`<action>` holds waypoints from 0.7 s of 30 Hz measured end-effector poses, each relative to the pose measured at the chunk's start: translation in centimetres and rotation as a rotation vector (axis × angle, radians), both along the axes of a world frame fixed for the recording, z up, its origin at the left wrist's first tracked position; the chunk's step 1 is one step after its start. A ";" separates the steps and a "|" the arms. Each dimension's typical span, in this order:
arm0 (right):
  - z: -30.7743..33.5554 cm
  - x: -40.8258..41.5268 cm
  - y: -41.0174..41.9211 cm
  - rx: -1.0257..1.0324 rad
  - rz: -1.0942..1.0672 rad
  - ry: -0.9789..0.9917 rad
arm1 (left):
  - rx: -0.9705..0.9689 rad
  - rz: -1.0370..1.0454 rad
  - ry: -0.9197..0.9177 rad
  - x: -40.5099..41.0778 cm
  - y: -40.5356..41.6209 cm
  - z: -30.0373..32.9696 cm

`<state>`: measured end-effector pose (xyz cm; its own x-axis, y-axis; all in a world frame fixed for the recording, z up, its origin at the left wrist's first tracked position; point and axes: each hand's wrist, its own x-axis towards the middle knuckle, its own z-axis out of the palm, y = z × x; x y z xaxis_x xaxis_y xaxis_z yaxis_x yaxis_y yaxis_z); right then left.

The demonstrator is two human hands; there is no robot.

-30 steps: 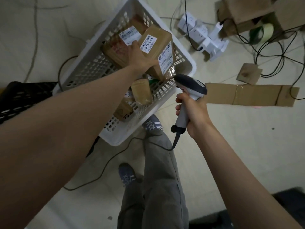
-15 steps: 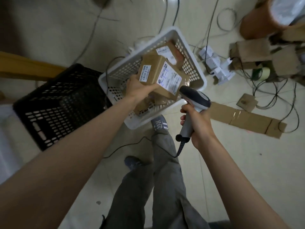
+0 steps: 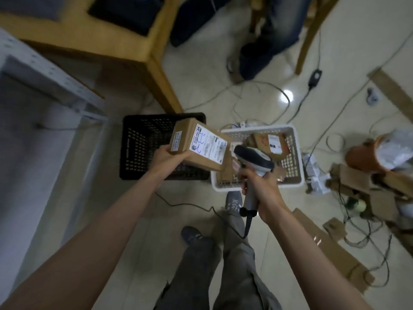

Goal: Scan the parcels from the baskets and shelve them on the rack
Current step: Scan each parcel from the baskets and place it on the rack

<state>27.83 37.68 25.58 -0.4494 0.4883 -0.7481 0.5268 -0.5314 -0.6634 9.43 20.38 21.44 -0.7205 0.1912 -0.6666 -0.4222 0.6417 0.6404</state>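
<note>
Above the black basket (image 3: pixel 143 151), at 9 o'clock of the white basket (image 3: pixel 295 153), left hand (image 3: pixel 166 156) grips one parcel (image 3: pixel 199 148), right hand (image 3: pixel 260 186) clasps the scanner (image 3: pixel 253 159); shelving judged outstanding, more parcels remain in the white basket

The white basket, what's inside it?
The white basket holds a brown parcel with a white label, plus more cardboard lower down. The scanner in the right hand and the box in the left hand cover the rest.
</note>
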 end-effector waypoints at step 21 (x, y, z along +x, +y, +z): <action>26.6 -17.4 -22.3 0.393 0.860 0.810 | 0.172 0.626 0.731 -6.1 -34.1 34.6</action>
